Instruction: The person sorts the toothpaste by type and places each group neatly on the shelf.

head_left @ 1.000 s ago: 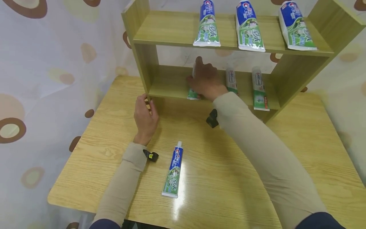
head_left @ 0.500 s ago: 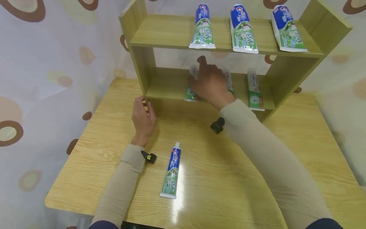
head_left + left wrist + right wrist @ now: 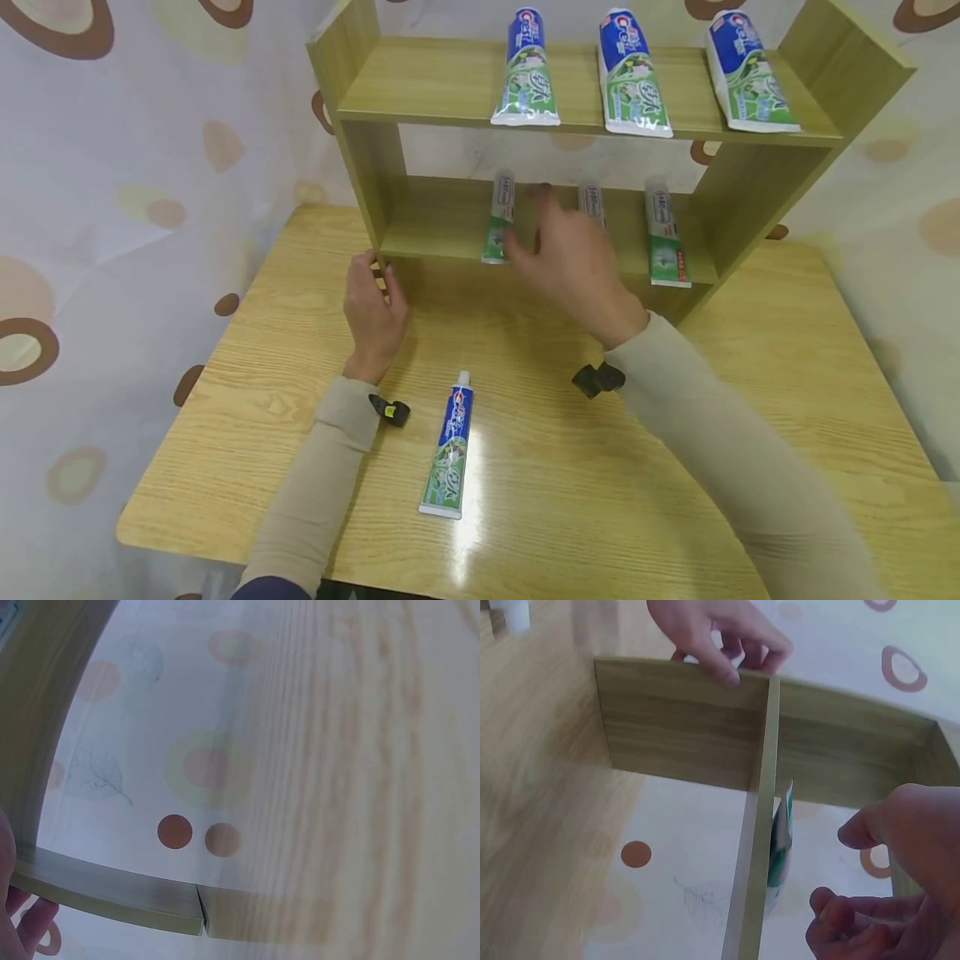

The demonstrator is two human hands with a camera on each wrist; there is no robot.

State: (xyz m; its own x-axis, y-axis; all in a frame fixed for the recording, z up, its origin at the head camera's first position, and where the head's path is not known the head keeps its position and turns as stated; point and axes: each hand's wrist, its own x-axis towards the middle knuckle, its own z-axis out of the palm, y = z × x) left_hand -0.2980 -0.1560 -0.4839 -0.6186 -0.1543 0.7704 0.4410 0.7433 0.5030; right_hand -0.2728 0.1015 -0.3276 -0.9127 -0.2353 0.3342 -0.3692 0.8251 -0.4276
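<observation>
My left hand (image 3: 375, 317) grips the lower left side panel of a wooden shelf (image 3: 420, 108), thumb on one face and fingers on the other in the right wrist view. Between the left and middle tubes of the lower level hovers my right hand (image 3: 581, 262), its thumb and fingers spread with nothing between them. Just left of it lies a white-and-green toothpaste tube (image 3: 500, 218); in the right wrist view that tube (image 3: 780, 859) is apart from the hand. The middle tube (image 3: 592, 202) is partly covered by the hand. A third tube (image 3: 667, 237) lies at the right.
Three blue-and-green toothpaste tubes lie on the upper level: left (image 3: 527, 71), middle (image 3: 633, 75) and right (image 3: 750, 75). Another blue-and-green tube (image 3: 448, 450) lies on the wooden table (image 3: 247, 400) in front of the shelf. Patterned wall covering (image 3: 135, 275) stands behind.
My right hand has let go of the left lower tube and drawn back to the right and toward me, uncovering it. My left hand stays on the shelf.
</observation>
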